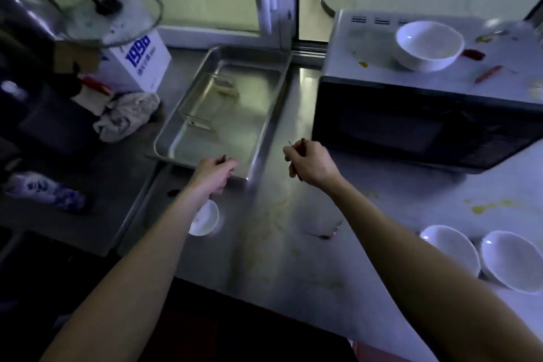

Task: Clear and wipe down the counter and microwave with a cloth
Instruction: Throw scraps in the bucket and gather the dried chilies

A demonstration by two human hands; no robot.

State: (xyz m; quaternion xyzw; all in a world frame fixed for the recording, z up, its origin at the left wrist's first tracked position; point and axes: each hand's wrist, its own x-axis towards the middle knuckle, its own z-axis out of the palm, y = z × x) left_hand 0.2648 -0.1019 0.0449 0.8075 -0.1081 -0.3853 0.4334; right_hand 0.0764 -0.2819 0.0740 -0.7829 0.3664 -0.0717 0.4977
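My left hand [213,172] hovers over the near edge of a steel tray [273,97] and pinches a small dark red chili. My right hand [311,161] is just right of the tray and grips a thin red chili with a stem. The microwave [426,126] stands at the right; on its top sit a white bowl [427,45], red chilies [489,73] and yellow stains. A crumpled cloth [127,114] lies left of the tray. The steel counter [279,244] carries smears and another chili [326,233].
A small white dish [205,219] sits under my left forearm. Two white bowls [482,256] stand at the right front. A white box [138,64], a glass lid [114,17] and dark appliances crowd the left. A yellow spill [487,207] marks the counter.
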